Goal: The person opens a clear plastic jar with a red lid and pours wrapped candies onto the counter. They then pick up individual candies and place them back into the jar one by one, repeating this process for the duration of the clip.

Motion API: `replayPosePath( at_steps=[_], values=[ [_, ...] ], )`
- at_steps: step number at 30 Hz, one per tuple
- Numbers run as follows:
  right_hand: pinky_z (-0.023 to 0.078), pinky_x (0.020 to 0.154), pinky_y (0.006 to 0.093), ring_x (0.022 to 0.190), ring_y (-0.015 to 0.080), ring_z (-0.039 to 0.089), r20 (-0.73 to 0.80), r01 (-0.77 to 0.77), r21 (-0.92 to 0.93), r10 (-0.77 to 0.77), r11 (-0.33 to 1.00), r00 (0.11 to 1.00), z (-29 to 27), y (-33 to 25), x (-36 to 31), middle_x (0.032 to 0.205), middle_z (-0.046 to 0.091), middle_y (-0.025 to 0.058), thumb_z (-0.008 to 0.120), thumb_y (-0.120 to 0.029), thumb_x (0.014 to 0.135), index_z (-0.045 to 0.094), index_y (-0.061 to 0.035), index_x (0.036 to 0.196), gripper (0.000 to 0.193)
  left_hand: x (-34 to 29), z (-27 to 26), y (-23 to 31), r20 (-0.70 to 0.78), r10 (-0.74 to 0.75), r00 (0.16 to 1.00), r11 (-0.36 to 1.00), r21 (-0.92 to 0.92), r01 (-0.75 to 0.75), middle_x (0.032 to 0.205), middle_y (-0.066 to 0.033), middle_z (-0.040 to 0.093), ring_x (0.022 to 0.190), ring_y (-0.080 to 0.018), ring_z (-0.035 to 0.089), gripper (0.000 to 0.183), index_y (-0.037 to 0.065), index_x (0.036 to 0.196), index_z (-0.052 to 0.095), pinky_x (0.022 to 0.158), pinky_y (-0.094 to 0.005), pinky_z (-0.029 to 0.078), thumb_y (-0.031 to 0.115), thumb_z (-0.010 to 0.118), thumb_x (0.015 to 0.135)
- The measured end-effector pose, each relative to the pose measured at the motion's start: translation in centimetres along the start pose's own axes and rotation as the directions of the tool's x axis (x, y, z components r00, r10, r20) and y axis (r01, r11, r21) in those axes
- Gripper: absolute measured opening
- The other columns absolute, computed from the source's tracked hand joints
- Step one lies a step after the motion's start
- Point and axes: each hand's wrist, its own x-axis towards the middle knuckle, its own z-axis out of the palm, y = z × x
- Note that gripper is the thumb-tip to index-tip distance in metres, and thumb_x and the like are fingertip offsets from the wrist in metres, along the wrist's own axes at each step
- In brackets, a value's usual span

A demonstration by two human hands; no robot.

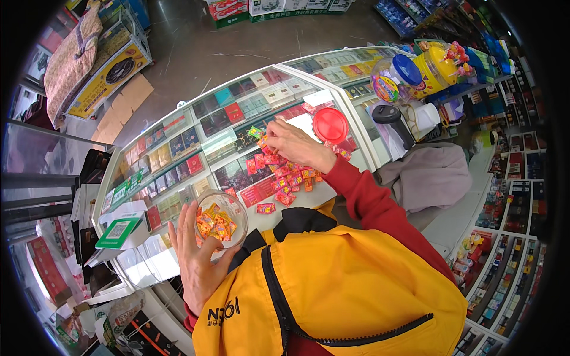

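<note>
My left hand (pixel 196 261) grips a clear round jar (pixel 242 209) at the counter's near edge, fingers along its side and thumb bent near the rim. Orange and yellow wrapped candies (pixel 214 223) lie inside it. Over the glass counter, my right hand (pixel 293 144) reaches into a heap of pink, red and orange wrapped candies (pixel 289 179). Its fingers are curled down together; whatever is between them is hidden. A green-wrapped candy (pixel 255 132) lies by those fingertips. One pink candy (pixel 265 208) sits apart, nearer me. Right of my hand rests a round red lid (pixel 330 126).
Small flat boxes fill the glass display counter (pixel 199 139). A green code stand (pixel 122 230) is at its left end. Rightward are a black scanner (pixel 392 120), a blue-lidded jar (pixel 407 70), a yellow jar (pixel 436 68) and grey cloth (pixel 436 178). Stocked shelves (pixel 502 267) line the far right.
</note>
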Motion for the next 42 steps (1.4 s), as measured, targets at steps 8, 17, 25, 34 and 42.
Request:
replayPosePath(
  at_steps=[8,17,25,34,42],
  values=[
    [0.057,0.073,0.0427,0.084,0.0302,0.071,-0.031,-0.4,0.512,0.481,0.761,0.876,-3.1,2.4,-2.1,0.086,0.072,0.0127,0.085,-0.012,0.079,0.072,0.0006,0.095,0.024,0.2,0.1,0.2,0.003,-0.014,1.0,1.0,-0.012,0.014,0.162,-0.018,0.045,0.153,-0.044,0.038,0.036,0.004,0.075,0.063,0.125,-0.0659,0.024,0.014,0.096,0.067],
    [0.053,0.082,0.0504,0.095,0.0376,0.067,-0.03,-0.468,0.214,0.485,0.857,0.874,2.3,3.4,-2.2,0.099,0.065,0.0162,0.087,-0.016,0.072,0.064,-0.0032,0.088,0.03,1.1,0.9,-2.4,-0.084,0.211,0.974,0.975,-0.046,-0.215,0.161,-0.0266,0.046,0.149,-0.0477,0.042,0.038,0.002,0.07,0.06,0.122,-0.0588,0.029,0.014,0.095,0.063],
    [0.049,0.087,0.0493,0.1,0.0403,0.064,-0.023,-0.443,0.233,0.461,0.866,0.887,3.0,3.4,-1.9,0.094,0.066,0.0174,0.091,-0.013,0.067,0.061,-0.0029,0.087,0.038,1.5,0.7,-4.1,-0.028,0.255,0.966,0.965,-0.053,-0.257,0.163,-0.0257,0.042,0.148,-0.0479,0.044,0.03,0.003,0.082,0.067,0.118,-0.0576,0.037,0.018,0.091,0.073],
    [0.052,0.085,0.0497,0.101,0.0369,0.066,-0.058,-0.424,0.052,0.426,0.904,0.903,2.3,2.3,-2.6,0.102,0.062,0.0158,0.085,-0.017,0.08,0.066,-0.0014,0.092,0.028,1.3,0.7,-4.0,-0.003,0.275,0.961,0.96,-0.051,-0.275,0.164,-0.0247,0.039,0.147,-0.0482,0.045,0.025,0.005,0.096,0.074,0.114,-0.0562,0.044,0.023,0.087,0.083],
    [0.051,0.077,0.0442,0.091,0.0321,0.064,-0.259,0.024,0.518,0.13,0.855,0.957,-2.4,-8.6,0.1,0.095,0.058,0.0108,0.077,-0.019,0.087,0.066,-0.0035,0.088,0.019,0.5,0.8,-3.5,0.012,0.27,0.963,0.961,-0.06,-0.269,0.165,-0.0245,0.038,0.146,-0.0484,0.045,0.025,0.005,0.099,0.076,0.112,-0.0556,0.047,0.024,0.086,0.086]
  ],
)
